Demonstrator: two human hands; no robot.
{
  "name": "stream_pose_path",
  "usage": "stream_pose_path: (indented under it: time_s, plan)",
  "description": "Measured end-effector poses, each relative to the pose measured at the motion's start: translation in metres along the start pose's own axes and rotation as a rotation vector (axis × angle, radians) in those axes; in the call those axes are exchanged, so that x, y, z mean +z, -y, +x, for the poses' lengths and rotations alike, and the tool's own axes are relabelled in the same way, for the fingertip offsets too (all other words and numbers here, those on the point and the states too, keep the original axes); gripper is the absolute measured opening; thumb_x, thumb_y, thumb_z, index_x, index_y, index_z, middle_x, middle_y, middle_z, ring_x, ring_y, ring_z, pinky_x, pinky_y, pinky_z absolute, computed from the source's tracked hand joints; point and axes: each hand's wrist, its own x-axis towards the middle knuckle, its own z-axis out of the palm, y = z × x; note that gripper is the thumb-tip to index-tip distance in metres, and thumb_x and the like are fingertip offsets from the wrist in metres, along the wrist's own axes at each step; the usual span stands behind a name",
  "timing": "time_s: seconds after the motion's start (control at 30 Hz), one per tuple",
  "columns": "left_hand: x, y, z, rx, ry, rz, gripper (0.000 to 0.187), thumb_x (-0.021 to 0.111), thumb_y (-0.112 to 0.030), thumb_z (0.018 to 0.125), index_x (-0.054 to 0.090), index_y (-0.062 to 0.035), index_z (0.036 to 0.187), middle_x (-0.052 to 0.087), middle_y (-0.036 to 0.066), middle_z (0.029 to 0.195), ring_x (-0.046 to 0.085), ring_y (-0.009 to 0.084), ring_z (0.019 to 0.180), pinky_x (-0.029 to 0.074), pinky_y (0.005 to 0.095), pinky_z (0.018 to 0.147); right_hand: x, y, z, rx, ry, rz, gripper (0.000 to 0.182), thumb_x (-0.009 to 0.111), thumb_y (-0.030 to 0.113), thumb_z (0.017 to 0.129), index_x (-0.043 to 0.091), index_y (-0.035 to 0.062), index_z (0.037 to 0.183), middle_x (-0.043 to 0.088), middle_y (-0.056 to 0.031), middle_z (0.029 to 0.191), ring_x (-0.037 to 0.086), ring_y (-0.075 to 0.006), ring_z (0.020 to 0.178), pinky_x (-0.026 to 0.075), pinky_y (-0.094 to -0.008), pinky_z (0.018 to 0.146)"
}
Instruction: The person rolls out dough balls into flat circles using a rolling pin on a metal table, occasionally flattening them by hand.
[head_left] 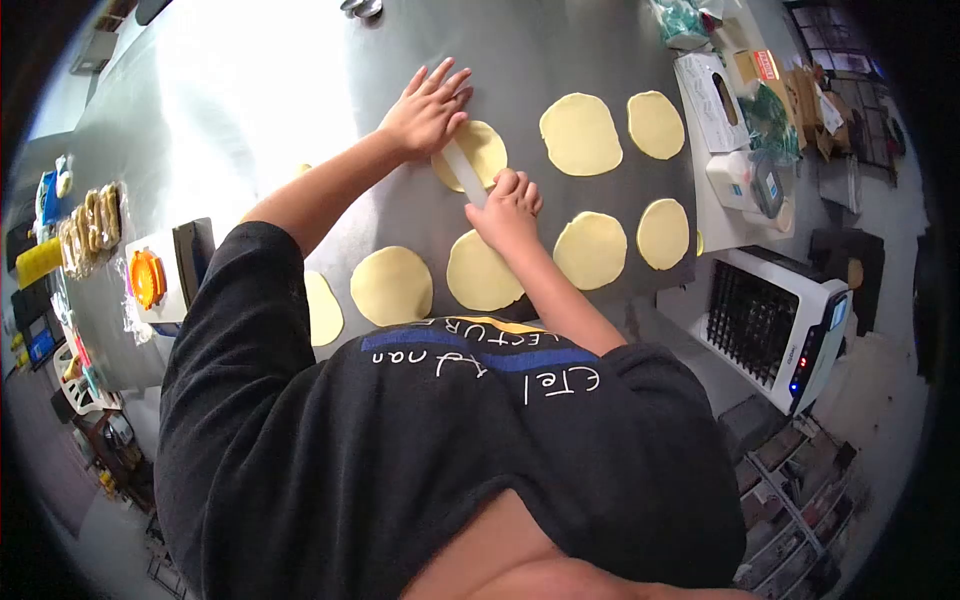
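A white rolling pin (466, 174) lies slantwise across a round of yellowish dough (484, 146) on the steel table. My left hand (426, 115) rests on the pin's far end, its fingers stretched out and spread. At the near end is my right hand (508, 212), with bent fingers around the pin; the palm hides that tip. Right beside this hand sits another dough round (590, 250), and one more dough disc (482, 275) lies partly under my right forearm.
Several flat dough rounds, including a large one (581, 135), lie on the steel table (300, 110). An air cooler (775, 325) stands at the right. Boxes (711, 103) and tubs line the right edge. Packed bags (90, 230) and an orange item (146, 279) sit left.
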Motion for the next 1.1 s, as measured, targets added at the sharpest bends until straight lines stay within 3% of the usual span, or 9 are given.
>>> stream_pose_path:
  time_s: [0.2,0.37,0.47,0.57,0.67,0.73,0.87,0.93,1.1]
  plan:
    - [-0.006,-0.023,0.047,0.041,0.111,0.171,0.052,0.027,-0.040,0.099,0.033,-0.0126,0.144,0.022,0.002,0.154,0.007,0.0197,0.144,0.001,0.0506,0.115,-0.002,-0.014,0.005,0.100,-0.033,0.012,0.063,0.076,0.029,0.066,0.037,0.0064,0.109,0.044,-0.0145,0.112,0.043,-0.0341,0.107,0.033,-0.0483,0.092]
    - [-0.001,-0.041,0.078,0.034,0.030,0.180,0.055,0.026,-0.042,0.099,0.026,-0.0134,0.146,0.020,0.003,0.154,0.006,0.0208,0.144,0.001,0.0503,0.115,-0.005,-0.033,0.009,0.095,-0.126,0.042,0.064,0.078,0.024,0.064,0.036,0.0080,0.110,0.048,-0.0145,0.112,0.047,-0.0349,0.107,0.036,-0.0492,0.092]
    - [0.002,-0.048,0.097,0.057,-0.122,0.131,0.056,0.027,-0.043,0.099,0.027,-0.0126,0.146,0.019,0.005,0.154,0.007,0.0227,0.144,0.003,0.0507,0.115,-0.034,-0.040,0.020,0.100,0.018,0.174,0.053,0.074,0.017,0.068,0.045,0.0042,0.110,0.054,-0.0184,0.110,0.052,-0.0383,0.106,0.041,-0.0479,0.090]
    - [-0.005,-0.048,0.108,0.063,-0.530,-0.413,0.053,0.046,-0.034,0.093,0.036,-0.0115,0.140,0.032,0.012,0.147,0.022,0.0316,0.140,0.012,0.0523,0.113,-0.042,-0.050,0.024,0.062,0.041,0.248,0.044,0.066,0.010,0.074,0.051,0.0021,0.114,0.055,-0.0203,0.115,0.053,-0.0394,0.107,0.042,-0.0473,0.092]
    - [-0.024,-0.034,0.071,-0.323,-0.710,-0.265,0.036,0.059,-0.022,0.083,0.057,-0.0098,0.117,0.051,0.013,0.127,0.038,0.0345,0.127,0.025,0.0501,0.108,-0.052,-0.047,0.029,-0.141,-0.117,0.035,0.040,0.056,0.010,0.077,0.052,0.0063,0.117,0.056,-0.0154,0.115,0.054,-0.0332,0.106,0.042,-0.0485,0.088]
    - [-0.024,-0.032,0.011,-0.471,-0.681,-0.362,0.027,0.057,-0.017,0.084,0.062,-0.0081,0.109,0.054,0.015,0.122,0.042,0.0364,0.122,0.029,0.0512,0.104,-0.069,-0.030,0.042,-0.199,-0.046,-0.013,0.040,0.056,0.009,0.076,0.052,0.0073,0.117,0.056,-0.0142,0.113,0.053,-0.0310,0.105,0.040,-0.0468,0.087]
    - [0.002,-0.082,-0.110,-0.625,-0.329,-0.345,0.038,0.050,-0.017,0.090,0.053,0.0026,0.122,0.044,0.026,0.133,0.029,0.0459,0.132,0.023,0.0529,0.109,-0.046,-0.031,0.062,-0.444,-0.028,-0.065,0.032,0.053,0.012,0.070,0.051,0.0112,0.102,0.053,-0.0072,0.097,0.048,-0.0261,0.099,0.031,-0.0421,0.086]
    - [0.002,-0.087,-0.113,-0.616,-0.237,-0.187,0.048,0.044,-0.023,0.094,0.042,0.0078,0.131,0.033,0.028,0.142,0.022,0.0446,0.137,0.019,0.0522,0.111,-0.031,-0.029,0.071,-0.482,-0.209,-0.085,0.028,0.054,0.019,0.069,0.050,0.0123,0.095,0.049,-0.0067,0.092,0.047,-0.0268,0.092,0.031,-0.0418,0.081]
    - [0.004,-0.045,-0.076,-0.744,-0.117,-0.164,0.052,0.037,-0.029,0.095,0.040,0.0063,0.134,0.025,0.026,0.148,0.020,0.0382,0.140,0.015,0.0509,0.113,-0.024,-0.009,0.126,-0.407,-0.141,-0.182,0.031,0.053,0.020,0.072,0.047,0.0125,0.102,0.049,-0.0085,0.099,0.048,-0.0283,0.092,0.033,-0.0436,0.079]
